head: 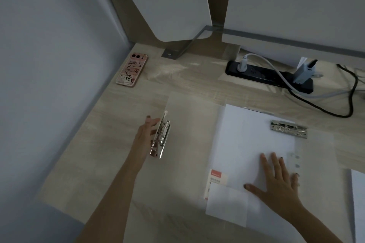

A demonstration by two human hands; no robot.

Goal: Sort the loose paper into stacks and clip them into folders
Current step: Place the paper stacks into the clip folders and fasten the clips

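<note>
- Step in hand, as I judge it: 1 stack is settled in a folder and I am reaching for the 2nd folder to open its clip.
- My left grip [145, 134] is apart, fingers stretched straight against the left side of the metal clip [161, 136] on the empty clear folder [189, 124]. I cannot tell whether my thumb hooks the lever.
- My right grip [276, 179] is apart too, palm down and fingers spread, pressing flat on the paper stack [246, 140].
- That stack lies in the right folder [316, 193], right of the empty one, with the 2nd clip [288, 129] at its far edge. It seems to bite the sheets, though I cannot be sure.
- Next move, I think: lift the left clip's lever and hold it up, then bring loose sheets under it squarely. The clear cover looks slippery, so it needs pinning down.
- Loose paper left: 1 smaller sheet [227, 203] pokes out at the stack's near edge, beside a red-topped label [217, 175], and 1 more white pile [358, 203] shows at the right border.
- Count: 2 folders, 2 clips, 1 filed stack, 2 lots of paper unfiled.
- Also on the table [98, 154]: 1 pink phone [132, 70] at the far left and 1 black power strip [270, 77] with 2 plugs in it.
</note>
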